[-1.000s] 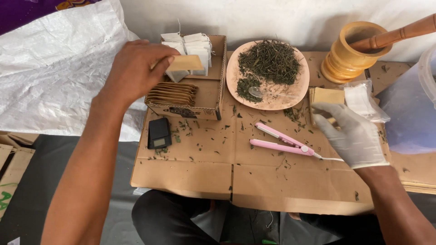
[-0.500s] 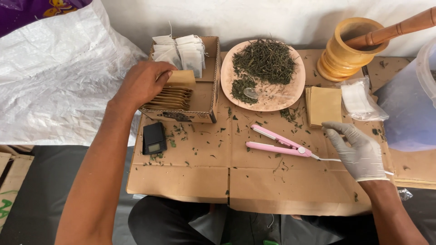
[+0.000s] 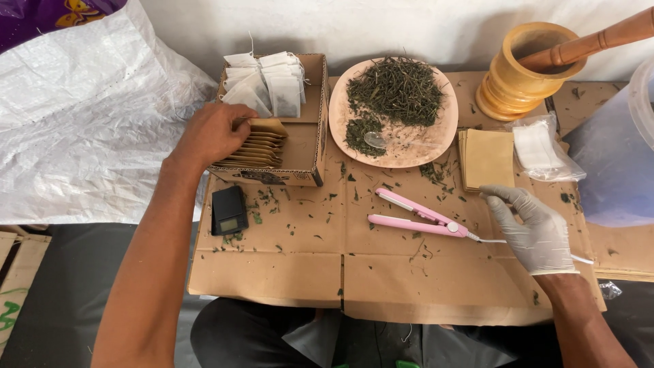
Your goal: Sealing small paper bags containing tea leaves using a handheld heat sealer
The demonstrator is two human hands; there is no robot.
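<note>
From the head camera, the bare left hand (image 3: 212, 133) sits at about ten o'clock from the middle of the cardboard surface (image 3: 340, 266), its fingers curled over the near-left edge of the open cardboard box (image 3: 308, 153) and pinching the top of the stack of brown paper envelopes (image 3: 257, 143) that lies inside the box. Behind that stack, at the box's twelve o'clock end, stands a bunch of white filter bags (image 3: 269, 85) with strings. Just beside the box, at its five o'clock corner toward the person, lies a small black pocket scale (image 3: 228, 210). The gloved right hand (image 3: 535, 228) rests at four o'clock on the surface, released, fingers loosely spread and holding nothing; the white cord of the pink flat iron (image 3: 415, 215) runs under it, and the iron itself lies open-armed just to the hand's nine o'clock. At the hand's twelve o'clock lies a second stack of brown envelopes (image 3: 487, 158), with a clear bag of white pads (image 3: 545, 146) beside it. A pinkish plate (image 3: 446, 126) of dried green herbs (image 3: 395, 92) sits at twelve o'clock, and a wooden mortar (image 3: 521, 75) with its pestle (image 3: 593, 44) at one o'clock.
</note>
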